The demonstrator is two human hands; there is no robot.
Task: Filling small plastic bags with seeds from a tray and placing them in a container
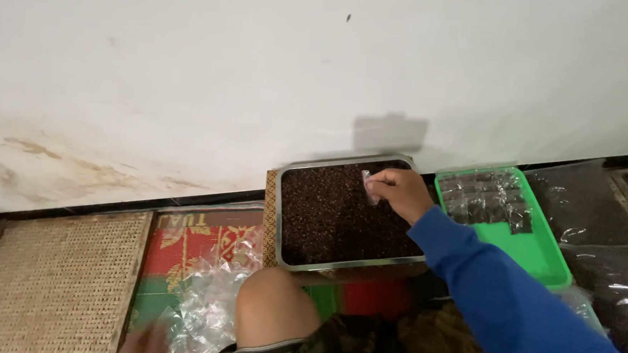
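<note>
head cam | looks down and forward from seated height | near metal tray [281, 218] | faces white wall [262, 66]

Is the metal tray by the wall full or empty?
Full. The metal tray is covered rim to rim with dark brown granules; the right hand rests over its far corner.

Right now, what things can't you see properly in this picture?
- Left hand, head view: blurred and cut by the bottom edge; its grip is unclear.
- Small clear packet: mostly covered by the right hand.
- Dark bits in the metal tray: too small to identify.
- Filled packets on the green tray: contents unclear through plastic.
</note>
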